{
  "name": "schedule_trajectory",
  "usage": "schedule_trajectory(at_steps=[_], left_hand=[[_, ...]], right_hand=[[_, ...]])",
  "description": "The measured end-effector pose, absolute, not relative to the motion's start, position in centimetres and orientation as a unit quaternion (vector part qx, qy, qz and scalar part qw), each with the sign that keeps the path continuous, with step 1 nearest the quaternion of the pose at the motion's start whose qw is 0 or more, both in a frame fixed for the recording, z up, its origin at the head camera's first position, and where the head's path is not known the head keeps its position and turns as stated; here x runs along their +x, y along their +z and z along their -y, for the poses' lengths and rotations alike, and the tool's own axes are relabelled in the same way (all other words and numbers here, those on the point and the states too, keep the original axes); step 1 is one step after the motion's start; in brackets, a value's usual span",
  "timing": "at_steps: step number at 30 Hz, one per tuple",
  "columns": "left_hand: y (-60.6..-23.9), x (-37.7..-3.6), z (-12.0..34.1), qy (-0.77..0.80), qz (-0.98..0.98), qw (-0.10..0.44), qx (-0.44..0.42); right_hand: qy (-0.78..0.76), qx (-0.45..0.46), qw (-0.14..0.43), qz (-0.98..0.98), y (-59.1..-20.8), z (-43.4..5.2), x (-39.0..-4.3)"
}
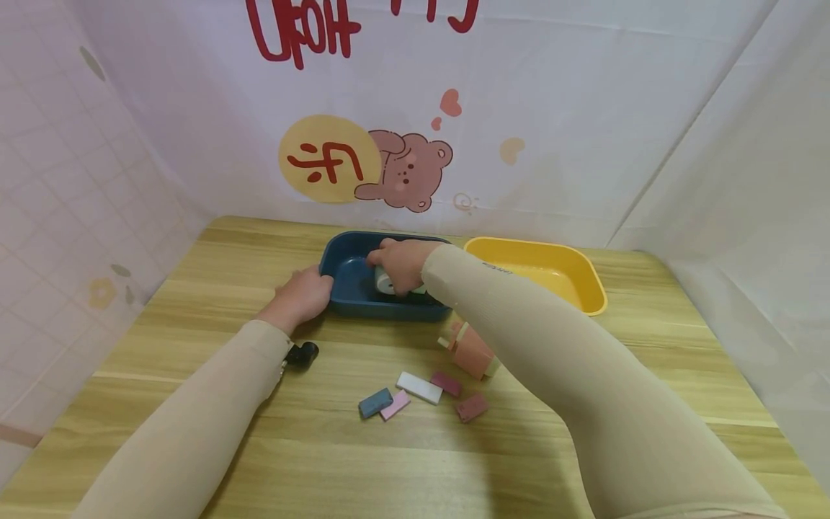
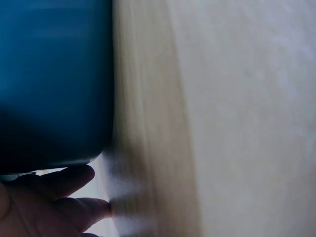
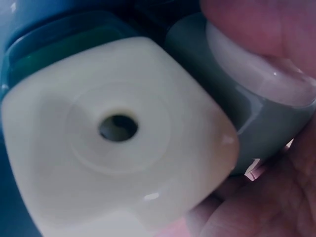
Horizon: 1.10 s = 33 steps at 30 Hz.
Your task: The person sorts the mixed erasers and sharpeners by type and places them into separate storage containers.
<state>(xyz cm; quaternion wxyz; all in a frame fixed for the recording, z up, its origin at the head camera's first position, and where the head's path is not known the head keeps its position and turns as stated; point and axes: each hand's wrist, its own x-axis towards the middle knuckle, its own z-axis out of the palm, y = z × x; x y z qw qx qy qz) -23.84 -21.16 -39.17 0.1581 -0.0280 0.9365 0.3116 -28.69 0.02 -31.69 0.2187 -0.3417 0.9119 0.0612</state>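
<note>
Pale wooden table (image 1: 583, 432) with white printed cloth hung behind and to both sides sets the scene; on it sit a dark blue tray (image 1: 344, 288) and, just beside that on the person's right, a yellow tray (image 1: 586, 277). The right hand (image 1: 398, 263) reaches into the blue tray with its fingers curled round a small grey-green piece with a cream end (image 1: 385, 282), holding it low inside the tray, close to the near wall. From the right wrist view the cream end (image 3: 113, 138) is a rounded square face with a small hole in its middle, and it fills most of the picture; the grey-green body (image 3: 247, 123) runs back under the fingertips. The piece seems to lie on its side, long axis roughly level, cream end turned toward the person's left, though the hand covers too much to be sure. The left hand (image 1: 301, 295) rests against the tray's left end with relaxed fingers, steadying it. To do this well, that hand should hold the tray firm while the right sets the piece flat on the floor before letting go. Near the front lie several small blocks (image 1: 418, 387) in blue, pink, white and dark red, and a pink toy (image 1: 470, 349).
</note>
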Motion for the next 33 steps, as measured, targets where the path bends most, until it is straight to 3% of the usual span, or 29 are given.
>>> schedule_trajectory(at_steps=[33], left_hand=[[-39.70,-23.97,21.26,0.312,-0.938,0.148,-0.028]], right_hand=[[0.053,-0.338,0.210,-0.916,-32.18,-0.15,-28.62]])
